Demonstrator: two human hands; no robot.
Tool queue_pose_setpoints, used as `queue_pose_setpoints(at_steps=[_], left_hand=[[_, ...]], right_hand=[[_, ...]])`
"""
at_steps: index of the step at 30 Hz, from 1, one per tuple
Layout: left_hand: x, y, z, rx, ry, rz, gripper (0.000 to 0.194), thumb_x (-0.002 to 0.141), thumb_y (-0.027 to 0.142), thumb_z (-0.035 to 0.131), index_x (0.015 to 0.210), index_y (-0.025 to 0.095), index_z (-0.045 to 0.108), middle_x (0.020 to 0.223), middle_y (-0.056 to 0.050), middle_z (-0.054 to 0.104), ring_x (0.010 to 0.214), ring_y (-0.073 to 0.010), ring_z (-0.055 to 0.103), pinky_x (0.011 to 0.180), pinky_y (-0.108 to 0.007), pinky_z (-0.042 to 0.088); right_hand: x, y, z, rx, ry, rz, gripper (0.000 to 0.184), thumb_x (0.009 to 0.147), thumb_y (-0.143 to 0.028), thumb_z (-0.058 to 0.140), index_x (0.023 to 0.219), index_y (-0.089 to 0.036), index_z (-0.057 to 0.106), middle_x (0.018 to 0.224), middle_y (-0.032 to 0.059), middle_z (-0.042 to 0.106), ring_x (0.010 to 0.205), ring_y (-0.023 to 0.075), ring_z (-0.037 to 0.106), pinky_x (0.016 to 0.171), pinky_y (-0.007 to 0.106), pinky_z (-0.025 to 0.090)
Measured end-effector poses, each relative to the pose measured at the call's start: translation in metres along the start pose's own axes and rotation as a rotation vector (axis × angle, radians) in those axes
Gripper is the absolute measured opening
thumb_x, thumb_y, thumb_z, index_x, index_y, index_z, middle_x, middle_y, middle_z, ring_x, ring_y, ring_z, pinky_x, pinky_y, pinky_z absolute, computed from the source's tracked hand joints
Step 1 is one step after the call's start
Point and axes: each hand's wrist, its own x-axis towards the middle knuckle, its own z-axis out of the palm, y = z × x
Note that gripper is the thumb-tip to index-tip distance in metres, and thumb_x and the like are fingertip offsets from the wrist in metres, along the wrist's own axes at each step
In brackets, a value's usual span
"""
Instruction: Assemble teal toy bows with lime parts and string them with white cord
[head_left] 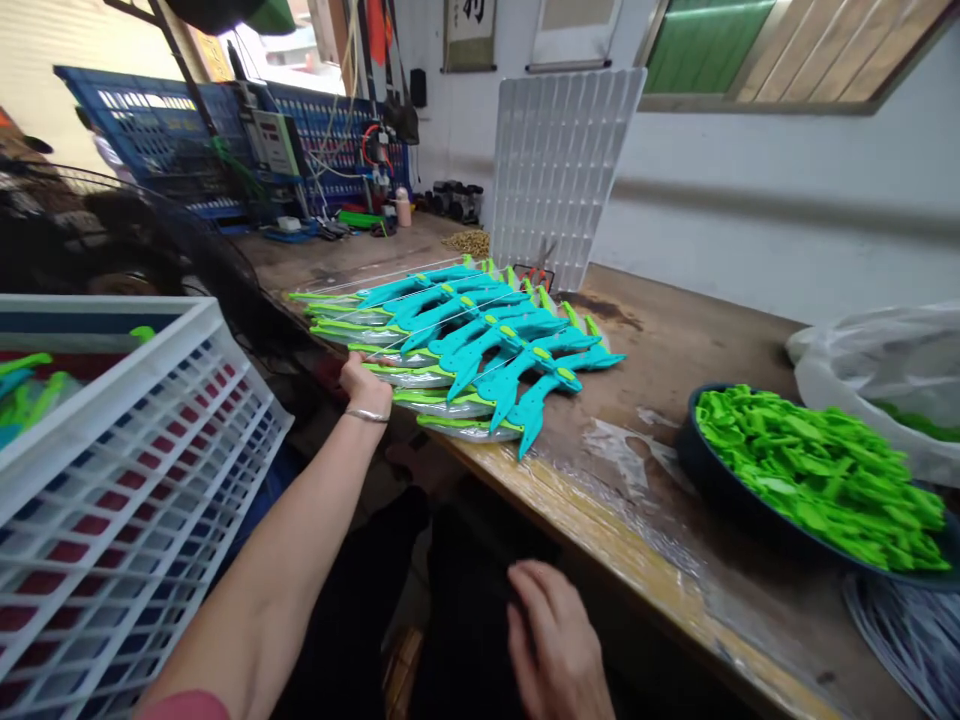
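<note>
A row of teal and bright green toy bows (491, 330) with thin white strings lies side by side on the table, several of them overlapping. My left hand (367, 390) is at the table's near edge, its fingers closed around the green end of one toy bow; the fingertips are partly hidden. A bracelet circles that wrist. My right hand (559, 640) hangs low over my lap, away from the table edge, holding nothing, with its fingers loosely stretched.
A white plastic crate (247, 400) holding similar teal and green pieces stands at left. On the wooden table (660, 320) sit a dark basin (694, 460) of green plastic parts, a white plastic bag (870, 370) and an upright clear divided tray (559, 180). Grey strings (907, 640) lie at right.
</note>
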Motion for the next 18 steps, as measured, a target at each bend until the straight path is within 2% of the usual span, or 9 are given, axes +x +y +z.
queue_pose_setpoints(at_steps=[2, 4, 6, 8, 10, 12, 13, 16, 18], left_hand=[[-0.003, 0.003, -0.008, 0.22, 0.03, 0.104, 0.022, 0.098, 0.035, 0.063, 0.102, 0.014, 0.064, 0.091, -0.003, 0.065, 0.073, -0.0145, 0.062, 0.066, -0.03, 0.055], [-0.014, 0.013, -0.016, 0.428, 0.02, 0.244, 0.015, 0.092, 0.025, 0.068, 0.102, 0.015, 0.065, 0.109, -0.009, 0.066, 0.1, -0.0228, 0.065, 0.087, -0.039, 0.056], [-0.03, 0.026, -0.022, 0.586, -0.049, 0.387, 0.023, 0.082, 0.016, 0.073, 0.105, 0.017, 0.068, 0.132, -0.013, 0.062, 0.13, -0.0295, 0.053, 0.111, -0.045, 0.043], [-0.046, 0.037, -0.026, 0.871, -0.294, 0.592, 0.036, 0.08, 0.018, 0.075, 0.115, 0.02, 0.069, 0.149, -0.012, 0.054, 0.146, -0.032, 0.038, 0.125, -0.048, 0.023], [-0.059, 0.042, -0.027, 1.287, -0.697, 0.826, 0.048, 0.085, 0.032, 0.073, 0.131, 0.021, 0.064, 0.156, -0.013, 0.048, 0.148, -0.0337, 0.036, 0.126, -0.051, 0.017], [-0.067, 0.039, -0.025, 1.685, -1.032, 0.989, 0.068, 0.09, 0.05, 0.067, 0.149, 0.021, 0.05, 0.161, -0.016, 0.042, 0.146, -0.0358, 0.039, 0.12, -0.054, 0.027], [-0.069, 0.036, -0.024, 1.807, -1.11, 1.017, 0.076, 0.09, 0.056, 0.066, 0.154, 0.021, 0.044, 0.161, -0.017, 0.041, 0.145, -0.0364, 0.041, 0.115, -0.053, 0.034], [-0.071, 0.024, -0.019, 1.964, -1.125, 1.025, 0.086, 0.091, 0.062, 0.063, 0.161, 0.024, 0.032, 0.157, -0.018, 0.047, 0.136, -0.0384, 0.049, 0.103, -0.049, 0.043], [-0.07, 0.017, -0.015, 1.964, -1.109, 1.021, 0.084, 0.093, 0.061, 0.061, 0.161, 0.025, 0.031, 0.151, -0.019, 0.052, 0.128, -0.0389, 0.054, 0.099, -0.048, 0.044]], right_hand=[[0.026, 0.016, 0.003, -0.104, 0.017, -0.006, 0.045, 0.102, -0.02, 0.051, 0.146, -0.011, 0.047, 0.141, 0.0216, 0.054, 0.132, 0.0333, 0.053, 0.104, 0.049, 0.052], [0.057, 0.034, 0.013, -0.184, -0.014, -0.003, 0.064, 0.1, -0.03, 0.061, 0.155, -0.011, 0.035, 0.157, 0.0251, 0.037, 0.146, 0.0403, 0.036, 0.109, 0.059, 0.046], [0.087, 0.051, 0.028, -0.24, -0.067, 0.004, 0.088, 0.091, -0.04, 0.075, 0.159, -0.012, 0.027, 0.165, 0.0273, 0.019, 0.152, 0.0453, 0.023, 0.109, 0.063, 0.043], [0.114, 0.07, 0.042, -0.261, -0.133, 0.031, 0.107, 0.08, -0.046, 0.087, 0.162, -0.016, 0.024, 0.167, 0.0274, 0.006, 0.153, 0.0476, 0.015, 0.109, 0.066, 0.041], [0.135, 0.088, 0.054, -0.227, -0.206, 0.077, 0.116, 0.074, -0.049, 0.09, 0.163, -0.019, 0.022, 0.168, 0.0247, 0.0, 0.154, 0.0473, 0.012, 0.11, 0.067, 0.039], [0.149, 0.107, 0.062, -0.149, -0.285, 0.112, 0.113, 0.075, -0.05, 0.089, 0.163, -0.021, 0.024, 0.169, 0.0227, 0.005, 0.154, 0.0472, 0.014, 0.111, 0.068, 0.038], [0.154, 0.115, 0.065, -0.11, -0.319, 0.118, 0.109, 0.077, -0.05, 0.086, 0.163, -0.02, 0.026, 0.168, 0.0222, 0.012, 0.153, 0.0469, 0.016, 0.112, 0.068, 0.038], [0.162, 0.138, 0.07, -0.054, -0.364, 0.102, 0.088, 0.088, -0.044, 0.075, 0.161, -0.02, 0.032, 0.163, 0.0199, 0.032, 0.153, 0.0435, 0.02, 0.117, 0.064, 0.034], [0.166, 0.15, 0.072, -0.055, -0.358, 0.084, 0.078, 0.093, -0.039, 0.068, 0.16, -0.019, 0.034, 0.161, 0.018, 0.035, 0.154, 0.0404, 0.019, 0.121, 0.061, 0.03]])
